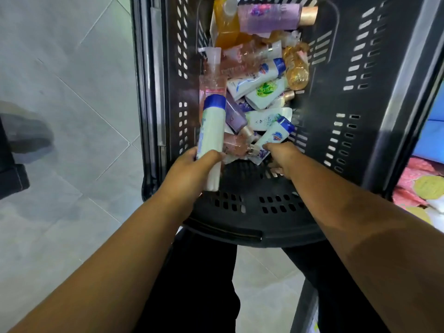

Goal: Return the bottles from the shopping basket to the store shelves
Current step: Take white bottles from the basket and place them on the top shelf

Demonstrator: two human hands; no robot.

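A black shopping basket [341, 97] stands on the floor in front of me, holding several bottles and tubes. My left hand [192, 169] grips a white bottle with a blue cap [211, 126], lifted at the basket's near left. My right hand [281, 156] reaches into the near end and its fingers close on the lower end of another white bottle with a blue cap [274, 135]. Farther back lie a purple bottle with a gold cap [269, 16], an orange bottle [225, 25], a pink pump bottle [212, 75] and a small amber bottle [296, 68].
Grey floor tiles [72, 80] spread to the left, where someone's dark shoe [26, 135] stands. A shelf edge with pink, yellow and blue packs [420, 183] shows at the right. The basket's handle [153, 75] lies along its left side.
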